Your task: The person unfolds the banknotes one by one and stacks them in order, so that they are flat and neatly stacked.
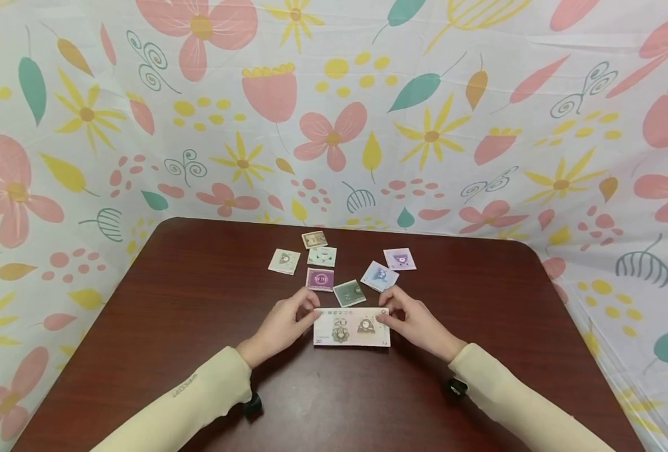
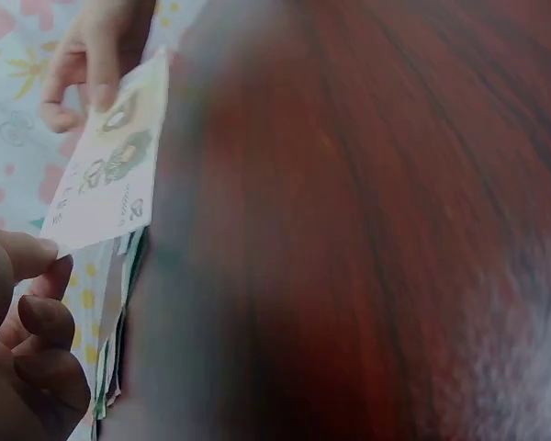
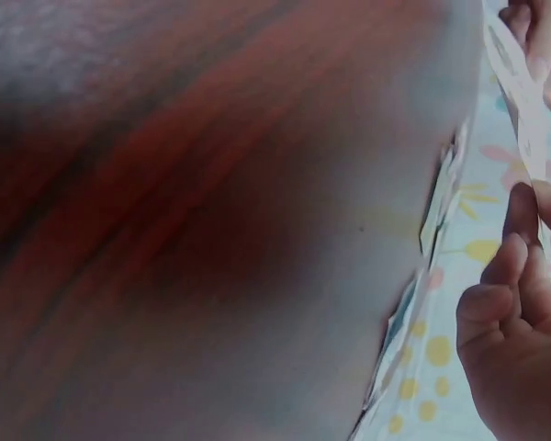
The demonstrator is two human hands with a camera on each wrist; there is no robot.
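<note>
A pale play banknote point(image 1: 352, 329) marked 20, with brown print, is spread flat between the two hands. The left hand point(image 1: 282, 323) pinches its left edge between thumb and fingers. At the opposite edge, the right hand point(image 1: 419, 321) pinches it too, thumb over the printed face. The left wrist view shows the note point(image 2: 119, 175) raised and tilted, with the left thumb point(image 2: 23, 253) at its near corner. From the right wrist, the note appears nearly edge-on beside the right hand point(image 3: 505, 331). Just beyond the hands lie a dark green folded note point(image 1: 349, 293) and a blue folded note point(image 1: 380, 276).
Further back on the dark brown table point(image 1: 345, 402) are a purple folded note point(image 1: 319, 280), a lilac one point(image 1: 400, 258), a pale green one point(image 1: 323, 256), a brown one point(image 1: 314, 240) and a greyish one point(image 1: 284, 262). A flowered cloth point(image 1: 334, 188) hangs behind the table.
</note>
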